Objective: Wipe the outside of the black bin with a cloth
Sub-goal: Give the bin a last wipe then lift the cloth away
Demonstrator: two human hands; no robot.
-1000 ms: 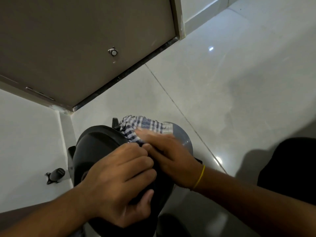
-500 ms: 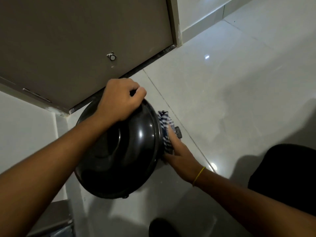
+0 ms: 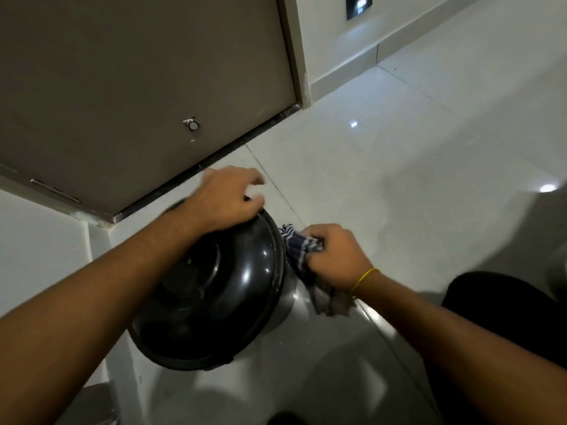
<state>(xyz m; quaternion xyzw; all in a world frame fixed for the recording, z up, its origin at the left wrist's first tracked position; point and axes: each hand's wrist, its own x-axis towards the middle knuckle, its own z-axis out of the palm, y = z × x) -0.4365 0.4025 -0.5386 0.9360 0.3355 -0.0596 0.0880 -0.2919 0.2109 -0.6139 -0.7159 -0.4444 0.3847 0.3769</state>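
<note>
Head view, cloth at black bin rim

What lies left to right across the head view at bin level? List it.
Black bin → checked cloth → right hand → yellow wristband

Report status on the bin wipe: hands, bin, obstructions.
Left hand resting on the black bin lid's far edge, grip unclear. Right hand shut on checked cloth, pressed against bin's right side. Nothing in the way.
</note>
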